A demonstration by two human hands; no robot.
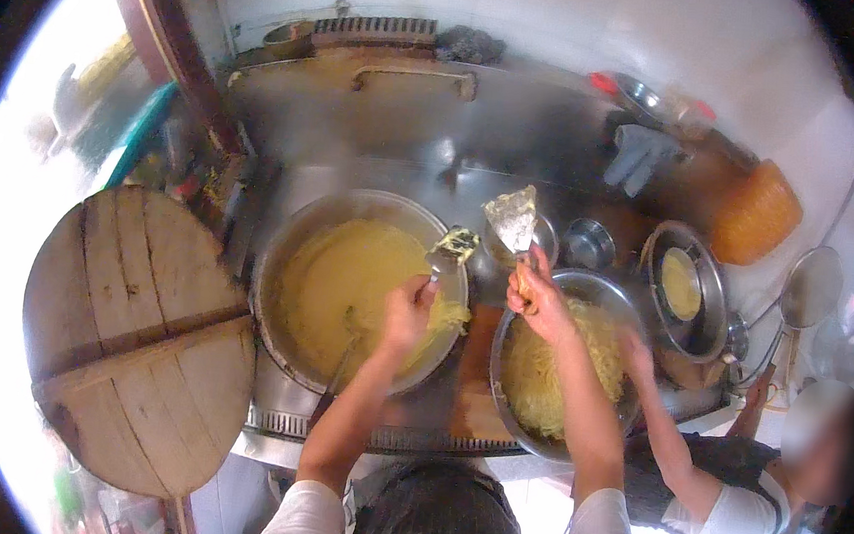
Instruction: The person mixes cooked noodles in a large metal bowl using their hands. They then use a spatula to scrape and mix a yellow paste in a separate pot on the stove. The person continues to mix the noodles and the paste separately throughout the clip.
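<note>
My left hand (pixel 408 311) is closed round the handle of a small metal tool (pixel 453 249), its head smeared with pale yellow paste; the exact kind is unclear. It is raised over the right side of a large metal pot (pixel 264 319) holding a thick yellow mixture (pixel 332 260). My right hand (pixel 542 301) grips a flat scraper (pixel 513 221) by its wooden handle, blade up and coated with paste. Below that forearm stands a metal bowl (pixel 499 398) of yellow shreds (pixel 539 376). A long-handled utensil (pixel 341 366) leans inside the pot against its near rim.
A co-worker's hand (pixel 637 359) is at the bowl's right rim. A round wooden lid (pixel 130 344) lies left of the pot. Behind the bowl are a small metal cup (pixel 589 243) and a basin (pixel 707 339) with yellow contents. A sieve (pixel 812 287) and a blue cloth (pixel 639 155) are farther right.
</note>
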